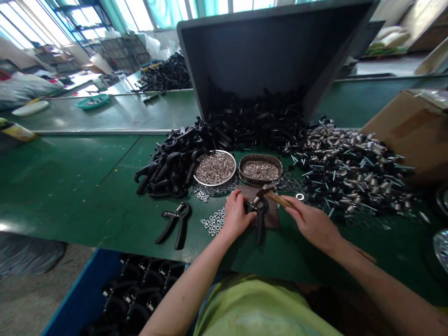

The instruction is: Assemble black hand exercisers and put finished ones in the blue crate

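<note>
My left hand (236, 215) is closed on a black hand-gripper part (259, 215) that lies on a small brown pad (273, 215) on the green table. My right hand (311, 222) is wrapped round the wooden handle of a small hammer (271, 195), whose metal head rests just above the part. Another assembled black hand gripper (176, 223) lies to the left on the table.
Two metal dishes (214, 168) (260, 169) hold small metal pieces. Washers (214, 221) are scattered around. A pile of black handles (196, 149) spills from a tipped grey bin (273, 51). Metal springs and bolts (350, 163) lie at right beside a cardboard box (413, 126). A blue crate (140, 294) sits below.
</note>
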Demonstrator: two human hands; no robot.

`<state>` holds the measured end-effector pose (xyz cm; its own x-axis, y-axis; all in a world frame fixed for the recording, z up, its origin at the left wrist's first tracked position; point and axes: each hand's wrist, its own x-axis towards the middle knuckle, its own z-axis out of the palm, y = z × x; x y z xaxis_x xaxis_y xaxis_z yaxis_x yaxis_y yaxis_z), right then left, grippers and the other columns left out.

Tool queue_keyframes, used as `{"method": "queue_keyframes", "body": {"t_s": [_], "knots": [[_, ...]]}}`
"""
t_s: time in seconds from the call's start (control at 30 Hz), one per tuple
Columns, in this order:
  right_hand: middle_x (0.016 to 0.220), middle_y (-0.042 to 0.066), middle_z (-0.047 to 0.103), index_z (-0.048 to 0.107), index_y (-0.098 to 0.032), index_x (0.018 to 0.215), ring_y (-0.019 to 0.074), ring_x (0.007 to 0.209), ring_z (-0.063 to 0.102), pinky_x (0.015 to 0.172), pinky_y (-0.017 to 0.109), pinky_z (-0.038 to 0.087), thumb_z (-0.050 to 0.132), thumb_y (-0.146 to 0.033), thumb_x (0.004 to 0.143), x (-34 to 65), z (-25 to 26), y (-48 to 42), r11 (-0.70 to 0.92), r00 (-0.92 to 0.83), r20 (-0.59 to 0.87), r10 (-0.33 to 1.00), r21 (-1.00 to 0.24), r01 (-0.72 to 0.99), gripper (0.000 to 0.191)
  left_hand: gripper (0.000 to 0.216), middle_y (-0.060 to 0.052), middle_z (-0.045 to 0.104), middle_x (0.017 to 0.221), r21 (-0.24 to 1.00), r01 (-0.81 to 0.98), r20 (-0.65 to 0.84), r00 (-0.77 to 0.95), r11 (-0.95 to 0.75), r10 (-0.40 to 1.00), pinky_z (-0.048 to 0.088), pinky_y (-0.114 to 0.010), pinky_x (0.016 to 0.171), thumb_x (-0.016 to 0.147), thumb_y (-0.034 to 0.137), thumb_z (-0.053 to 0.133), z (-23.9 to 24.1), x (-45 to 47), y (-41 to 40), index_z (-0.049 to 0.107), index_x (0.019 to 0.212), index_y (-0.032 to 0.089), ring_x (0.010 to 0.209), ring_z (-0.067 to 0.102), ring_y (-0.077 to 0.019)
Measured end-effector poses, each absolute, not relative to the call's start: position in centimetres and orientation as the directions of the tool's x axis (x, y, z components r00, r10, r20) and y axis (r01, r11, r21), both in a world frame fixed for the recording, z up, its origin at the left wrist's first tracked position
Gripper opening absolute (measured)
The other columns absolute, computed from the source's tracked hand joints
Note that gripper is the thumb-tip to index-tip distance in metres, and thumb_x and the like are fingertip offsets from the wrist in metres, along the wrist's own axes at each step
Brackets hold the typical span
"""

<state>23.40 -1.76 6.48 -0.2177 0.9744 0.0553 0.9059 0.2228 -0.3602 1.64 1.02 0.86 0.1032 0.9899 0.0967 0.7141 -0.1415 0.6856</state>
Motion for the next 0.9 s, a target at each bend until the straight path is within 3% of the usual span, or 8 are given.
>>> {"method": "queue_keyframes", "body": {"t_s": [0.07, 0.13, 0.27, 0.33, 0.47, 0.67, 0.8, 0.9], "knots": [[0.116, 0.006, 0.066, 0.046, -0.028, 0.128, 0.0225, 0.096, 0.066, 0.077, 0.033, 0.051, 0.033, -0.032, 0.093, 23.3, 7.1, -2.9, 0.258, -0.187, 0.194, 0.963, -0.459, 0.85, 0.037, 0.039, -0.01, 0.048, 0.118, 0.612, 0.778, 0.148, 0.06, -0.139, 0.987, 0.038, -0.039, 0.092, 0.065, 0.028, 0.074, 0.4, 1.1, -0.4, 0.052, 0.097, 0.019, 0.111, 0.045, -0.0267], [0.115, 0.008, 0.066, 0.044, -0.026, 0.13, 0.0226, 0.094, 0.066, 0.076, 0.033, 0.052, 0.032, -0.03, 0.093, 23.1, 6.7, -3.9, 0.283, -0.177, 0.255, 0.951, -0.478, 0.832, 0.039, 0.025, -0.007, 0.054, 0.1, 0.566, 0.815, 0.106, 0.077, -0.124, 0.991, 0.041, -0.037, 0.084, 0.073, 0.031, 0.067, 0.0, 0.8, -1.5, 0.052, 0.09, 0.02, 0.097, 0.051, -0.0241], [0.099, 0.008, 0.071, 0.051, -0.025, 0.125, 0.0278, 0.076, 0.069, 0.059, 0.038, 0.053, 0.035, -0.032, 0.091, 22.9, 4.8, -4.1, 0.261, -0.276, -0.003, 0.961, -0.318, 0.912, 0.038, 0.009, -0.005, 0.057, 0.085, 0.531, 0.837, 0.042, 0.13, -0.132, 0.991, 0.043, -0.032, 0.074, 0.082, 0.03, 0.055, -0.5, 0.8, -2.1, 0.051, 0.083, 0.021, 0.084, 0.055, -0.0218], [0.104, 0.007, 0.071, 0.051, -0.026, 0.126, 0.0281, 0.08, 0.069, 0.063, 0.039, 0.054, 0.034, -0.033, 0.092, 22.9, 4.9, -3.9, 0.252, -0.279, -0.041, 0.959, -0.314, 0.915, 0.038, 0.009, -0.006, 0.058, 0.088, 0.518, 0.842, 0.056, 0.144, -0.152, 0.988, 0.043, -0.032, 0.074, 0.081, 0.029, 0.056, -0.5, 0.8, -2.0, 0.051, 0.084, 0.021, 0.085, 0.055, -0.0221], [0.121, 0.007, 0.063, 0.044, -0.025, 0.131, 0.0238, 0.099, 0.065, 0.079, 0.036, 0.053, 0.031, -0.03, 0.094, 22.8, 5.6, -3.9, 0.273, -0.219, 0.173, 0.96, -0.414, 0.868, 0.039, 0.012, -0.007, 0.059, 0.09, 0.507, 0.847, 0.053, 0.156, -0.161, 0.986, 0.043, -0.032, 0.075, 0.079, 0.029, 0.058, -0.4, 0.7, -1.7, 0.052, 0.086, 0.021, 0.087, 0.056, -0.0224], [0.107, 0.003, 0.07, 0.049, -0.03, 0.129, 0.0241, 0.077, 0.07, 0.058, 0.035, 0.054, 0.034, -0.033, 0.093, 23.2, 3.3, -4.1, 0.281, -0.289, -0.003, 0.957, -0.216, 0.935, 0.039, 0.015, -0.008, 0.061, 0.087, 0.479, 0.868, -0.038, 0.167, -0.129, 0.985, 0.043, -0.032, 0.07, 0.078, 0.031, 0.059, 0.4, 0.8, -1.0, 0.053, 0.087, 0.02, 0.082, 0.058, -0.0233], [0.118, 0.005, 0.065, 0.05, -0.027, 0.129, 0.0234, 0.082, 0.068, 0.057, 0.033, 0.051, 0.035, -0.037, 0.093, 25.4, 1.8, -4.7, 0.283, -0.253, 0.21, 0.944, -0.128, 0.95, 0.04, 0.01, -0.006, 0.06, 0.086, 0.459, 0.878, 0.073, 0.114, -0.135, 0.991, 0.042, -0.031, 0.073, 0.081, 0.03, 0.055, 1.2, -2.9, -1.2, 0.051, 0.084, 0.02, 0.084, 0.056, -0.0218], [0.097, 0.007, 0.07, 0.055, -0.023, 0.127, 0.0235, 0.074, 0.066, 0.054, 0.033, 0.045, 0.037, -0.04, 0.092, 28.4, 0.0, -5.5, 0.273, -0.258, 0.308, 0.916, -0.007, 0.962, 0.043, 0.01, -0.005, 0.058, 0.085, 0.419, 0.908, 0.143, -0.067, 0.0, 0.987, 0.042, -0.03, 0.072, 0.085, 0.03, 0.05, 1.7, -8.7, -2.7, 0.049, 0.082, 0.021, 0.083, 0.055, -0.0205]]}}
